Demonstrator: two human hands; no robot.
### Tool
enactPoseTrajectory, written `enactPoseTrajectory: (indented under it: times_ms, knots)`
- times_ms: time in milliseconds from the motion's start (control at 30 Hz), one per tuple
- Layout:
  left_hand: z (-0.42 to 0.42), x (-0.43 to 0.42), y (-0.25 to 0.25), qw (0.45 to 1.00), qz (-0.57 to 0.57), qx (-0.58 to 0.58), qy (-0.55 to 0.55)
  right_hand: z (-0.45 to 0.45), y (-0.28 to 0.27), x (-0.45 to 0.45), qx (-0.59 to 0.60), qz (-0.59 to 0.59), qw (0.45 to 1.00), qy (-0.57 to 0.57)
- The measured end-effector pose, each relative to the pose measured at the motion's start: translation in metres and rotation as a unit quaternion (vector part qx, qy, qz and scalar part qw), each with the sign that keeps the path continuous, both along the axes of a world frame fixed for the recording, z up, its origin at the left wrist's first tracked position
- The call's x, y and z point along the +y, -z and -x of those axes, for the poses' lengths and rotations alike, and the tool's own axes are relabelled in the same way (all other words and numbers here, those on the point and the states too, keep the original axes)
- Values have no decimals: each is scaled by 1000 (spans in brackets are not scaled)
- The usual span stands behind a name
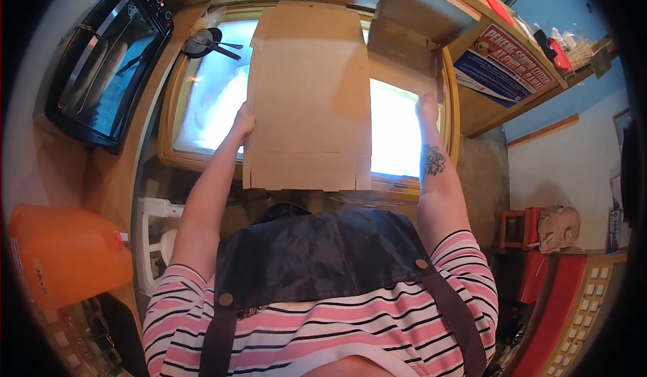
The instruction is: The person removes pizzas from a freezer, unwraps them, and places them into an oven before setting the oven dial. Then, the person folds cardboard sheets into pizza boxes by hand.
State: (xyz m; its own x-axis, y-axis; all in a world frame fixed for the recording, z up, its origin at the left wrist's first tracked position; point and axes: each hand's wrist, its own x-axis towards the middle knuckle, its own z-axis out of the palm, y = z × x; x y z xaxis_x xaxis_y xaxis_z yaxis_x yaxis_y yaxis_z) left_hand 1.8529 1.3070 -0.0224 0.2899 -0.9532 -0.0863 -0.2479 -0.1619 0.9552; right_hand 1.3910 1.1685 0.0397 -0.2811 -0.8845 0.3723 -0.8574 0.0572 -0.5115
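A large flat cardboard sheet [310,87] lies across the middle of a lit, wood-framed table [202,128]. My left hand [245,120] is closed on its left edge, with the fingertips hidden under or behind the board. A second piece of cardboard [404,57], bent so that one panel stands up at the back, is at the right end of the table. My right hand [427,109] is closed at the near edge of this folded cardboard, above the glowing surface. The fingers of that hand are partly hidden.
A black toaster oven [108,60] stands at the left. Dark utensils [214,43] lie at the table's back left corner. An orange jerrycan [71,256] is at the lower left. A shelf with a printed sign [505,64] borders the right side. A backpack [558,229] is farther right.
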Motion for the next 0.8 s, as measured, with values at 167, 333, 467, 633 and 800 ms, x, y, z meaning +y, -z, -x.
enactPoseTrajectory:
  times_ms: [167, 333, 467, 633, 800]
  knots:
    - [-17, -17, 14, 998, 20, -66, 7, 29, 0, -9, 4, -26, 999, 37]
    - [-22, -12, 12, 999, -15, 35, 20, -2, -7, 36, 63, 122, 990, 8]
    - [-27, 5, -3, 961, -33, 263, 79, -69, 47, 114, -93, -199, 963, -155]
    - [-34, 28, 10, 976, -31, 176, 121, -123, 70, 157, -196, -261, 933, -149]
    - [-17, 31, 26, 996, 43, 5, 72, -136, 67, 152, -162, -142, 964, -158]
